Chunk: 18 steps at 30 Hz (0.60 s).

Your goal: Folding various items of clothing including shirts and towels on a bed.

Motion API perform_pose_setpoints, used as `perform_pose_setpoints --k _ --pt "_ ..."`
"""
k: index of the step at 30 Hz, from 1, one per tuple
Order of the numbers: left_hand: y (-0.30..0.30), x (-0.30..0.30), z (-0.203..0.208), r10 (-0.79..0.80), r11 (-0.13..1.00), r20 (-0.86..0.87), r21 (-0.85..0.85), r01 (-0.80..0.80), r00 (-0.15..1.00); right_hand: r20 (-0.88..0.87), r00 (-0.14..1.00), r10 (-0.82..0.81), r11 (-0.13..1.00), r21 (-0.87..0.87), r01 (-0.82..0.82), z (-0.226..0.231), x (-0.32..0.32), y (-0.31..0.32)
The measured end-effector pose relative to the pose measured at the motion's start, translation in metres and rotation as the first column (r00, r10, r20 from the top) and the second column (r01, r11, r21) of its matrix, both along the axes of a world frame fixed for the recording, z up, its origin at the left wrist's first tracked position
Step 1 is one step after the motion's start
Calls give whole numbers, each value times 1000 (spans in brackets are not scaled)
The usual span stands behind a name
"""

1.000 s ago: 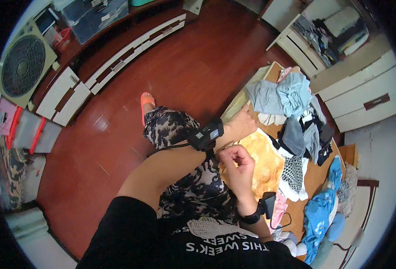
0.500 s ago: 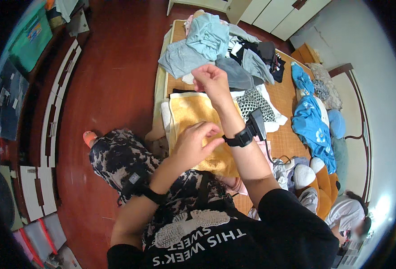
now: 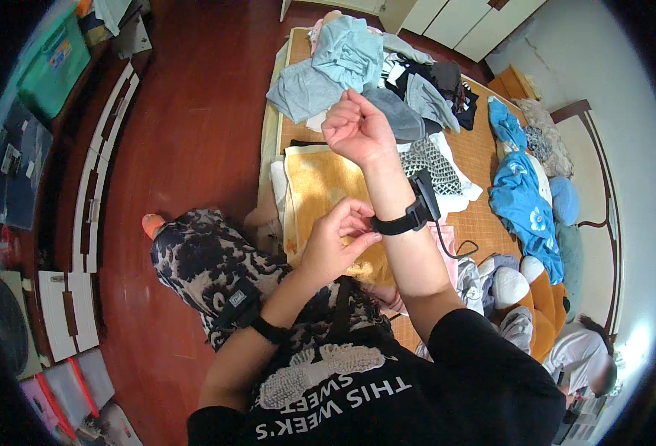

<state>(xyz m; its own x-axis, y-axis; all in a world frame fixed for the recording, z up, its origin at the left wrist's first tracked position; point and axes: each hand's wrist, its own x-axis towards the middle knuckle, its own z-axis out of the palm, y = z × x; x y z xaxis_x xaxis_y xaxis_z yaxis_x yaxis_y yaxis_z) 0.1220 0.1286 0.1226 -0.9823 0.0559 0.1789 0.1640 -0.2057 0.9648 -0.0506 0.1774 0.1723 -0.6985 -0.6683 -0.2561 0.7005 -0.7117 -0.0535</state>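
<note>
My right hand [image 3: 359,132] is raised over the bed with its palm turned up and its fingers curled in; nothing shows in them. Around that wrist runs a black wrist strap [image 3: 398,224] carrying a small black device [image 3: 427,195] with a thin cable. Thumb and fingers of my left hand [image 3: 341,239] are pinched together at the strap's edge. Another black strap with a device [image 3: 240,303] sits on my left wrist. Beneath my hands lies a yellow towel [image 3: 317,178], flat on the bed, its lower part partly hidden by my left hand.
Piled clothes [image 3: 346,56] cover the bed's far end. A black-and-white patterned cloth [image 3: 433,165] lies beside the towel. Blue bedding [image 3: 521,193] and a brown-and-white plush toy [image 3: 543,312] are at right, where another person [image 3: 577,357] bends. Cabinets [image 3: 68,316] line the left.
My right wrist has turned, so the palm now faces up. My left fingers have closed in on the strap at the right wrist. The view has shifted slightly.
</note>
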Motion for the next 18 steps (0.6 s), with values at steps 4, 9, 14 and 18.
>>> perform_pose_setpoints --k 4,9,14,18 --pt "5 3 -3 -96 942 114 330 54 989 -40 999 9 998 -69 -12 11 4 2" --pt "5 5 -11 -179 907 230 416 70 957 -504 854 -128 939 215 268 26 27 -10" --pt "13 7 -23 -103 949 135 310 57 985 -960 77 269 440 194 877 23 61 -33" --pt "12 12 -40 -39 975 121 221 11 992 -793 -253 553 439 19 898 30 80 -36"
